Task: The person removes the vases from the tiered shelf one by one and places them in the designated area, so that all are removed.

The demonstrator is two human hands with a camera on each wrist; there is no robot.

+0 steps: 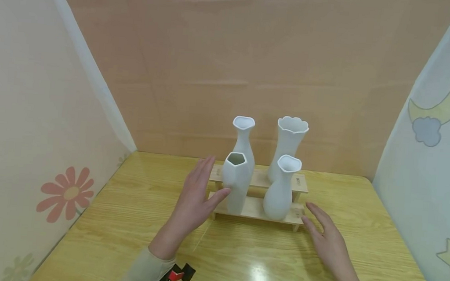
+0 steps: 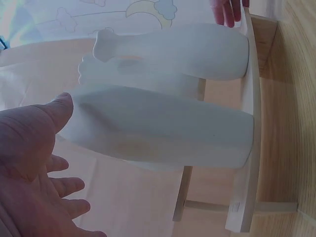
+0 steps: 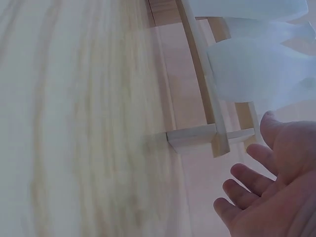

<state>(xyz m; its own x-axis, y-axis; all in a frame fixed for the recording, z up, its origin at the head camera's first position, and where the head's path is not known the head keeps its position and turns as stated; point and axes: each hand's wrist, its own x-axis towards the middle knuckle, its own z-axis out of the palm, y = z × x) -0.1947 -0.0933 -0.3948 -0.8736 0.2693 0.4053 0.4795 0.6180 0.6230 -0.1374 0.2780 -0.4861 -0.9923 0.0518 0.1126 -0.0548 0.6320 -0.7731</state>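
Four white vases would be more than I count, so several white vases stand upright on a two-step wooden rack (image 1: pixel 257 209). A vase with a five-sided mouth (image 1: pixel 235 181) is at the front left of the lower step, beside my left hand (image 1: pixel 194 195). That hand's fingers are extended; whether the thumb touches this vase I cannot tell. A round-bellied vase (image 1: pixel 277 202) stands at the front right. My right hand (image 1: pixel 329 243) is by the rack's right end, fingers loosely spread, holding nothing. Behind stand a narrow-necked vase (image 1: pixel 244 135) and a scallop-rimmed vase (image 1: pixel 288 141).
The rack stands on a wood-grain table (image 1: pixel 146 187). A plain peach sheet (image 1: pixel 231 61) hangs along the back. Pale patterned sheets (image 1: pixel 34 99) close off the left and right sides. A black and red strap (image 1: pixel 174 275) is on the left wrist.
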